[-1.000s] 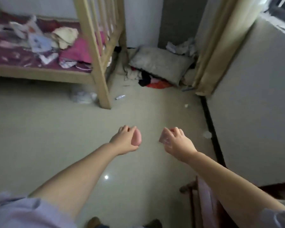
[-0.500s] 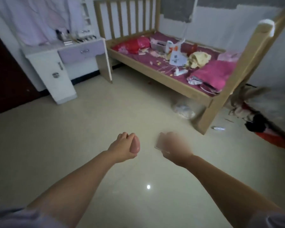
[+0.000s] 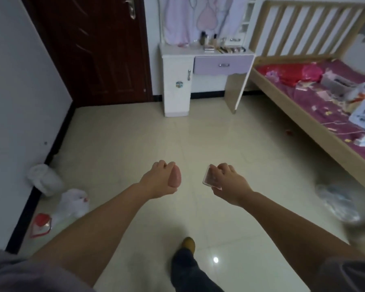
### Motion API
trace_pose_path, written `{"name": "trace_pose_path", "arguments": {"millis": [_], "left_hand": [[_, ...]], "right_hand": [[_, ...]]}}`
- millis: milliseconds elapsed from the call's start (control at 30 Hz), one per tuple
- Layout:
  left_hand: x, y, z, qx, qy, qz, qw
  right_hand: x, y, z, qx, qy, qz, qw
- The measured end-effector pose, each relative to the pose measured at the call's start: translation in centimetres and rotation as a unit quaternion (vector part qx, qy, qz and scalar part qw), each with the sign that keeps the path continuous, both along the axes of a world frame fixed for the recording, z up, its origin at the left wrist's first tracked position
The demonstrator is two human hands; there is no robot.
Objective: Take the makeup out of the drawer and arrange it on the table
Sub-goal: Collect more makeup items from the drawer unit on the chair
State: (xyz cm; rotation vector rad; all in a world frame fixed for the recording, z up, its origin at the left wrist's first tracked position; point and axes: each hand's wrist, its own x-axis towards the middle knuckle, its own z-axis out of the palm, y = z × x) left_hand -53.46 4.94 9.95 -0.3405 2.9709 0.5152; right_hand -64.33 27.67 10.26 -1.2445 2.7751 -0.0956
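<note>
Swung round since earlier frame: white bench with lilac drawer (image 3: pixel 223 65) now straight ahead, well apart. Left grip (image 3: pixel 161 179) curled round pink egg-shaped makeup sponge (image 3: pixel 176 179); right grip (image 3: pixel 228 182) pinched flat pink compact (image 3: pixel 211 178). Risk: loose pinch, compact slipping while walking.

Tabletop makeup (image 3: pixel 223 47) indistinct, far off

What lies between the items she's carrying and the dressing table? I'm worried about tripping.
Nothing visible: bare floor runs from both hands to the dressing table. The bags sit off by the left wall.
</note>
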Motion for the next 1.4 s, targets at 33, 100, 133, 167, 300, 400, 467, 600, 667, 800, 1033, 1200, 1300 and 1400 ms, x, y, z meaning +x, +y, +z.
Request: {"name": "trace_pose_path", "arguments": {"millis": [33, 100, 133, 167, 300, 400, 467, 600, 667, 800, 1033, 1200, 1300, 1400], "left_hand": [[-1.3, -1.5, -0.3, -0.001, -0.006, 0.001, 1.000], [-4.6, -4.6, -1.0, -0.010, -0.013, -0.001, 1.000], [-6.1, -5.9, -1.1, -0.010, -0.017, 0.000, 1.000], [-7.6, -7.4, -1.0, -0.006, -0.021, 0.004, 1.000], [-13.6, -14.3, -0.1, -0.002, -0.028, 0.011, 1.000], [-17.7, -19.4, 0.7, -0.008, -0.018, 0.037, 0.999], [-20.5, -22.3, 0.7, -0.006, -0.022, 0.042, 0.999], [-28.0, -27.9, 0.4, -0.006, -0.022, 0.026, 0.999], [-32.5, -31.2, 0.3, -0.009, -0.007, 0.014, 1.000], [-41.1, -38.1, 1.2, -0.001, -0.002, -0.015, 1.000], [-56.1, -46.5, 2.2, -0.005, -0.035, -0.058, 0.998], [-68.4, -49.3, 1.0, 0.014, -0.037, -0.096, 0.995], [-76.6, -51.0, 0.4, 0.012, -0.023, -0.089, 0.996], [-84.9, -52.3, 0.3, 0.017, -0.024, -0.071, 0.997]], "right_hand": [[-1.4, -1.9, -0.3, -0.001, 0.000, 0.007, 1.000], [-4.8, -5.4, -1.0, -0.007, 0.004, 0.017, 1.000], [-6.2, -6.9, -1.2, -0.009, 0.004, 0.021, 1.000], [-8.0, -8.6, -1.2, -0.009, 0.001, 0.021, 1.000], [-14.9, -15.4, -0.6, -0.013, -0.012, 0.020, 1.000], [-19.5, -20.3, 0.0, -0.011, -0.016, 0.028, 0.999], [-22.4, -23.3, 0.1, -0.007, -0.021, 0.038, 0.999], [-29.3, -29.6, -0.4, -0.014, -0.019, 0.040, 0.999], [-33.5, -32.8, -0.8, -0.020, -0.010, 0.028, 0.999], [-41.5, -38.7, -0.5, -0.025, -0.021, -0.022, 0.999], [-53.7, -45.4, 0.0, -0.030, -0.041, -0.090, 0.995], [-65.0, -48.5, -0.5, -0.020, -0.032, -0.100, 0.994], [-73.1, -50.4, -0.6, -0.017, -0.020, -0.091, 0.995], [-81.7, -51.9, -0.2, -0.021, -0.023, -0.082, 0.996]]}}
